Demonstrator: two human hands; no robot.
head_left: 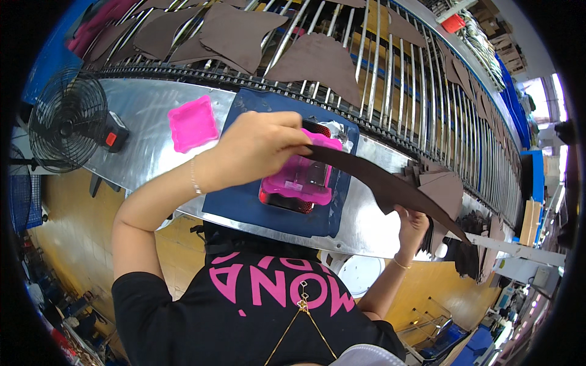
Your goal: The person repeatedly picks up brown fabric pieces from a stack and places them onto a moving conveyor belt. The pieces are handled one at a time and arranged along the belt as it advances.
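A dark brown cut piece, like leather or thick fabric (378, 179), is stretched in the air between my hands, seen nearly edge-on. My left hand (262, 146) pinches its left end above the bench middle. Lower down at the right, my right hand (411, 227) grips its near edge. Beneath the left hand lies a pink scalloped tray (323, 196), partly hidden, over a red and black object (293, 204) whose kind I cannot make out. Both rest on a dark blue mat (235, 210). Beside the right hand sits a stack of similar brown pieces (444, 190).
Another pink scalloped tray (194, 124) lies left on the metal bench (143, 97). A black fan (67, 122) stands at the far left. Beyond the bench runs a rack of metal rollers (390, 91) carrying several brown pieces (241, 36). More dark pieces (470, 247) hang at the right end.
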